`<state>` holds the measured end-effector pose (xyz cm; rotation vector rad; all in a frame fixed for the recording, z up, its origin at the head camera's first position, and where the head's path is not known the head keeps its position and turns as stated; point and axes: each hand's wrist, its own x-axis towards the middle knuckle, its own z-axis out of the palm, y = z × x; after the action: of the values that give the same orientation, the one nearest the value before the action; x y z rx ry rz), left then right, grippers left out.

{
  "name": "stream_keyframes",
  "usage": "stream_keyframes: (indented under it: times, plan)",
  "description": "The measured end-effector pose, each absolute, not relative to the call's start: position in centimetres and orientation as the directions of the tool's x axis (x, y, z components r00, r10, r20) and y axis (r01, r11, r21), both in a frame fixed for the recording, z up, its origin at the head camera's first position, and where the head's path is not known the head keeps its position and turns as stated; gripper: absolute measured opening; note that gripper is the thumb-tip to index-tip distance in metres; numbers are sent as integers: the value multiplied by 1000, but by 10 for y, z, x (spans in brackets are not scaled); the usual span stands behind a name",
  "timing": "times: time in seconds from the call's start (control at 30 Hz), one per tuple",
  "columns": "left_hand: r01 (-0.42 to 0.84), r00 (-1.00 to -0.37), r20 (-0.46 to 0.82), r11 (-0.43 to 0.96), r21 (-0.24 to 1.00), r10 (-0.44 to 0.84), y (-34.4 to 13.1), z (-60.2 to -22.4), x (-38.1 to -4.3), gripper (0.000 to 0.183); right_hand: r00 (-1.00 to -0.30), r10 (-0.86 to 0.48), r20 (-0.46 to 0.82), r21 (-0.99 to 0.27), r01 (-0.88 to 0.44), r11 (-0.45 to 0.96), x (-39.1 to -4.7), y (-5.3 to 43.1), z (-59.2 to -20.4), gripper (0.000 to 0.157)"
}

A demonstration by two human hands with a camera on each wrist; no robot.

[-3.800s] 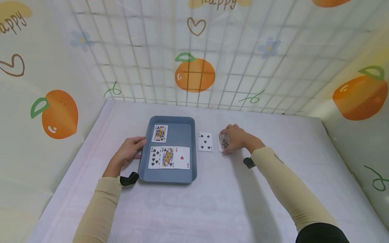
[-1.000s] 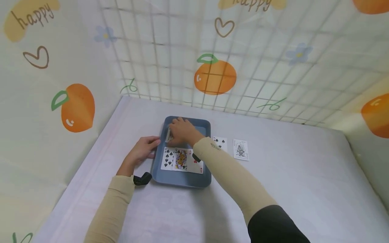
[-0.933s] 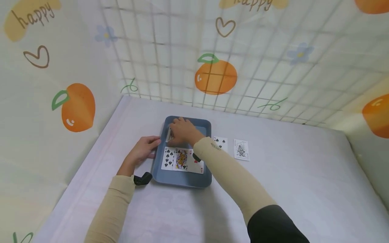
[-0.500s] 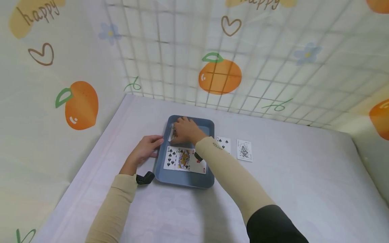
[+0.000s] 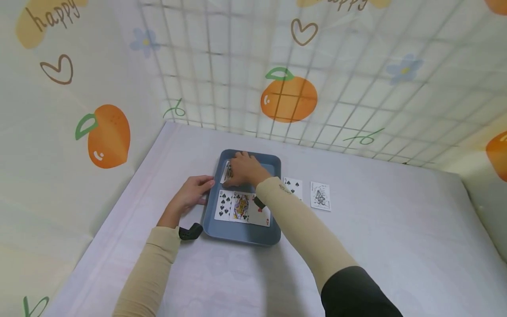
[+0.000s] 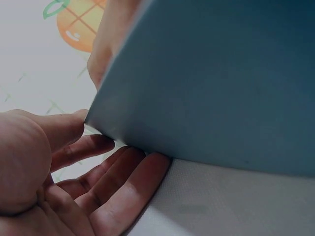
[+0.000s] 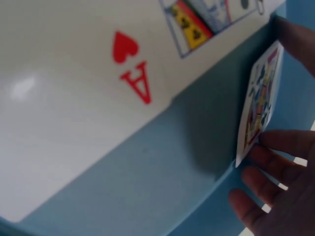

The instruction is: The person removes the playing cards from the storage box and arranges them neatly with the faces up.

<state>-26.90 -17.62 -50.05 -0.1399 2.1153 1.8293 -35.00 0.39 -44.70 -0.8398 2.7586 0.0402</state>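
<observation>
My right hand (image 5: 244, 169) is inside the blue-grey tray (image 5: 241, 236), holding a black-suited face card (image 5: 226, 171) at the tray's far left. In the right wrist view the face card (image 7: 259, 101) stands tilted, its colourful side showing; the thumb is by one end and fingertips touch the other. Outside the tray, my left hand (image 5: 194, 193) rests along the left side. The left wrist view shows its thumb and fingertips touching the tray's outer wall (image 6: 206, 98). Overlapping flat at the tray's near half lie a black spade card (image 5: 223, 206), a queen (image 5: 240, 207) and an ace of hearts (image 5: 259, 216).
A five of spades (image 5: 293, 186), partly covered by the right forearm, lies on the white cloth (image 5: 380, 229) just right of the tray. Farther right lies a joker (image 5: 320, 196). Printed curtain walls (image 5: 206, 66) stand behind the table and at both sides.
My right hand has left the joker on the cloth and moved left into the tray. The face card, flat before, is now tilted up. The left hand stays at the tray; the head view has shifted.
</observation>
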Motion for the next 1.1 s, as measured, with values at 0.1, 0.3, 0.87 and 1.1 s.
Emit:
stream_keyframes:
  times: [0.1, 0.3, 0.87, 1.1]
  plan:
    - [-286, -939, -313, 180, 941, 145, -173, -499, -269, 45, -801, -541, -256, -53, -548, 835, -351, 7, -445, 76]
    - [-280, -939, -308, 184, 942, 151, -169, -496, -268, 46, -796, -553, -247, -37, -563, 826, -352, 15, -441, 78]
    - [-278, -939, -310, 201, 939, 149, -173, -497, -264, 48, -727, -667, -162, -95, -661, 744, -345, 51, -412, 87]
    - [-278, -940, -307, 187, 942, 151, -171, -497, -263, 47, -765, -638, -87, -118, -628, 769, -348, 104, -397, 87]
